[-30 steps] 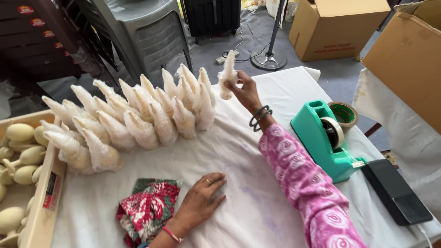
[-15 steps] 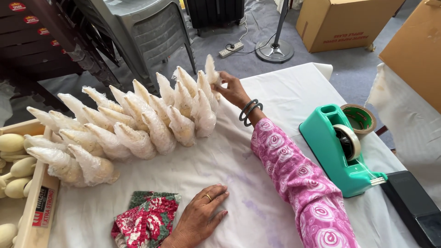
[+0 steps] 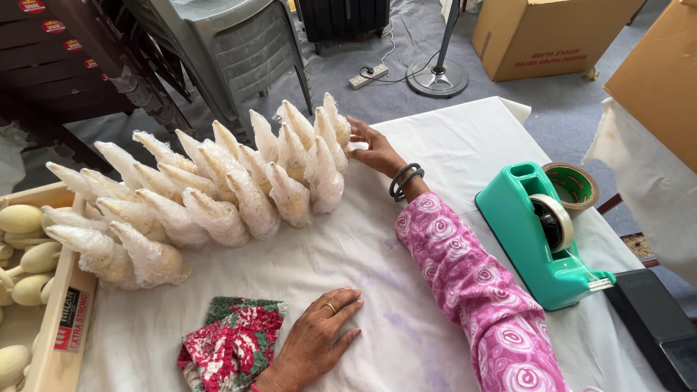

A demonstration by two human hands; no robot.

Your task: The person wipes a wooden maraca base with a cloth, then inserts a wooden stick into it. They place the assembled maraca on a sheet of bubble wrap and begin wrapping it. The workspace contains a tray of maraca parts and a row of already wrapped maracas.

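Note:
Several cone-shaped shells wrapped in clear film [image 3: 218,192] lie in overlapping rows across a table covered in white cloth [image 3: 406,290]. My right hand [image 3: 374,149], in a pink patterned sleeve with dark bangles at the wrist, rests against the rightmost wrapped shell [image 3: 335,120] at the end of the back row; its fingers are spread and hold nothing. My left hand [image 3: 316,341] lies flat and open on the cloth near the front edge. It sits right beside a folded red and green floral cloth [image 3: 229,348].
A teal tape dispenser [image 3: 548,232] stands at the right with a tape roll [image 3: 573,185] behind it and a black flat device [image 3: 657,327] by the corner. A wooden tray [image 3: 58,341] of pale unwrapped shells is at the left. Stacked grey chairs [image 3: 239,51], a cardboard box [image 3: 552,36] and a fan base [image 3: 438,76] are beyond.
My right hand brought a wrapped shell down from the air and set it at the right end of the back row, then let go. My left hand stayed flat on the cloth.

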